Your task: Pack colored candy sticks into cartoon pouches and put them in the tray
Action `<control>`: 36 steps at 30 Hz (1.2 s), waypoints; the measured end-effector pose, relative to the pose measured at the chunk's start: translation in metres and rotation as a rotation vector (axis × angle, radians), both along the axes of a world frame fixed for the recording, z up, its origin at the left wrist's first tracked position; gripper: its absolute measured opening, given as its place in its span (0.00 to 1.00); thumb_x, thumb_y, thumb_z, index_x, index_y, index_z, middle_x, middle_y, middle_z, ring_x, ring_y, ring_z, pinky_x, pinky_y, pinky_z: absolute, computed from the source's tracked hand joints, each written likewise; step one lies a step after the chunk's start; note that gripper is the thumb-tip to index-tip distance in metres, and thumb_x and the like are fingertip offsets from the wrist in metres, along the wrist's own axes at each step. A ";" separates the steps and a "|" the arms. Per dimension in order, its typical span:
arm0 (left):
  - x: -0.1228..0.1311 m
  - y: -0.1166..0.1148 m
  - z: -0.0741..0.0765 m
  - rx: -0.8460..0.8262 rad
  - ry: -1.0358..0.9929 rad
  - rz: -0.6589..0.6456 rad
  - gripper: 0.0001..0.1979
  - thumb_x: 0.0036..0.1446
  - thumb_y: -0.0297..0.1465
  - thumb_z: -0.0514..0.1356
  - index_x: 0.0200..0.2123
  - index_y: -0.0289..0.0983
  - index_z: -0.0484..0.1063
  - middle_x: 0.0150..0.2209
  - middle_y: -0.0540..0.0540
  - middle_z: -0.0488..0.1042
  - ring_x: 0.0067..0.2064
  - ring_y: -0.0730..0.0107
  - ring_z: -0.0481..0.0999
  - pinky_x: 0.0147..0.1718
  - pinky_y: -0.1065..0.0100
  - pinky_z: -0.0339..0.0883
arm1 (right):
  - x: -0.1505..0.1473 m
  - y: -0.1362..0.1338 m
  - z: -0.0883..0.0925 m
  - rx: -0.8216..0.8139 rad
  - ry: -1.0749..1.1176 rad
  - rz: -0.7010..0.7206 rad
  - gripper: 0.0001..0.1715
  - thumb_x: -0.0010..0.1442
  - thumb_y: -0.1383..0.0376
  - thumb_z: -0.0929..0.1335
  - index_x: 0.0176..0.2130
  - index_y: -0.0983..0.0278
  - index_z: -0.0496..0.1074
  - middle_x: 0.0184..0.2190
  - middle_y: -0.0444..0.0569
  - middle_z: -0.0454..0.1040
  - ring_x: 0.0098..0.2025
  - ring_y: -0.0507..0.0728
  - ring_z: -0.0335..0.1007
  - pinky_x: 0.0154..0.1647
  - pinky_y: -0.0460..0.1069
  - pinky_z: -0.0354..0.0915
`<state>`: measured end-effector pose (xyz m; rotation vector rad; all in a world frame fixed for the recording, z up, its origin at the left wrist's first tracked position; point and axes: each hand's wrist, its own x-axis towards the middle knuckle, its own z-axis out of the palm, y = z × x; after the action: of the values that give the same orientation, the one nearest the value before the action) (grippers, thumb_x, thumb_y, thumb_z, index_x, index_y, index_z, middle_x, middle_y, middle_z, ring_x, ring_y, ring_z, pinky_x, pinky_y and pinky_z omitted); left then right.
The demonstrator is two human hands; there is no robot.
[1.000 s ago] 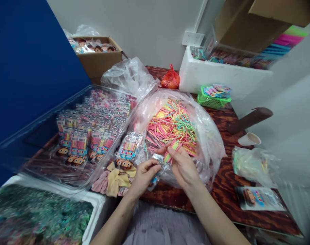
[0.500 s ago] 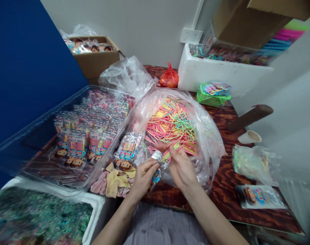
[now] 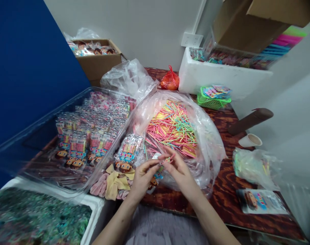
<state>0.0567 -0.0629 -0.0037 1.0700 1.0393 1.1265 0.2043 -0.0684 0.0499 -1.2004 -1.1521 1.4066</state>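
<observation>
The left hand (image 3: 144, 174) is pinching a small printed packet (image 3: 159, 175); the right hand (image 3: 179, 170) is pinching coloured sticks (image 3: 168, 159) against it, by the open bag's (image 3: 211, 136) near edge. Keeping stick ends level and the packet's mouth wide is probably preventing snags.

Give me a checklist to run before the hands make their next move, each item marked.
1. Left hand has the printed packet: ok, pinched at the fingertips.
2. Right hand has sticks: ok, the held sticks show pink and yellow at its fingertips.
3. Held sticks fully inside the packet: cannot tell, fingers hide the opening.
4. Loose sticks accessible: ok, their plastic bag lies open just beyond the hands.
5. Paper cup away from both hands: ok, it is well to their right.
</observation>
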 end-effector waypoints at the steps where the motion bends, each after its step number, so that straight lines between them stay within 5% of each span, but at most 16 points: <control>1: -0.001 0.000 0.000 -0.023 -0.014 0.006 0.09 0.55 0.34 0.64 0.38 0.37 0.80 0.40 0.44 0.80 0.44 0.62 0.77 0.46 0.64 0.70 | 0.000 -0.001 0.002 0.025 0.004 -0.007 0.31 0.62 0.59 0.68 0.62 0.53 0.58 0.50 0.47 0.72 0.52 0.57 0.68 0.57 0.54 0.60; 4: -0.003 0.001 0.002 -0.068 -0.050 0.044 0.10 0.52 0.34 0.66 0.38 0.37 0.79 0.39 0.46 0.80 0.41 0.64 0.77 0.44 0.66 0.70 | -0.002 -0.004 0.007 0.152 -0.054 -0.095 0.27 0.65 0.61 0.65 0.61 0.52 0.58 0.53 0.50 0.69 0.54 0.58 0.67 0.57 0.56 0.61; 8: -0.007 0.002 0.006 -0.049 -0.073 0.051 0.08 0.52 0.32 0.66 0.37 0.38 0.79 0.37 0.47 0.80 0.41 0.67 0.77 0.43 0.68 0.69 | -0.003 -0.008 0.010 0.367 -0.393 -0.059 0.07 0.65 0.65 0.64 0.40 0.58 0.72 0.48 0.51 0.71 0.53 0.60 0.65 0.55 0.55 0.59; 15: -0.008 0.004 0.009 -0.035 -0.038 0.089 0.05 0.55 0.32 0.64 0.33 0.37 0.78 0.32 0.49 0.78 0.36 0.70 0.74 0.39 0.71 0.66 | -0.003 -0.009 0.009 0.437 -0.524 -0.034 0.09 0.66 0.69 0.62 0.37 0.59 0.70 0.42 0.50 0.71 0.48 0.58 0.67 0.49 0.53 0.61; 22: -0.007 0.006 0.014 -0.005 -0.046 0.032 0.06 0.56 0.33 0.62 0.36 0.37 0.78 0.37 0.47 0.78 0.40 0.68 0.75 0.43 0.70 0.65 | 0.007 0.002 0.014 0.383 -0.696 0.161 0.06 0.64 0.65 0.66 0.34 0.59 0.72 0.42 0.50 0.72 0.48 0.60 0.65 0.49 0.56 0.61; 27: -0.006 0.010 0.018 -0.066 -0.108 0.032 0.07 0.55 0.34 0.63 0.36 0.37 0.76 0.37 0.47 0.77 0.39 0.68 0.74 0.39 0.71 0.66 | 0.009 0.010 0.020 0.401 -0.625 0.176 0.10 0.66 0.67 0.63 0.37 0.59 0.74 0.42 0.49 0.72 0.46 0.58 0.68 0.48 0.55 0.63; 36: -0.029 0.001 0.036 -0.027 -0.032 -0.165 0.10 0.56 0.34 0.64 0.40 0.38 0.75 0.36 0.49 0.75 0.39 0.69 0.72 0.40 0.71 0.65 | -0.008 -0.010 0.023 0.538 -0.732 0.128 0.15 0.64 0.72 0.62 0.42 0.59 0.75 0.48 0.54 0.71 0.51 0.63 0.65 0.50 0.59 0.63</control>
<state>0.0278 -0.0618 0.0322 1.0920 0.9210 0.9915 0.1962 -0.0779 0.0725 -1.2770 -1.9832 0.6442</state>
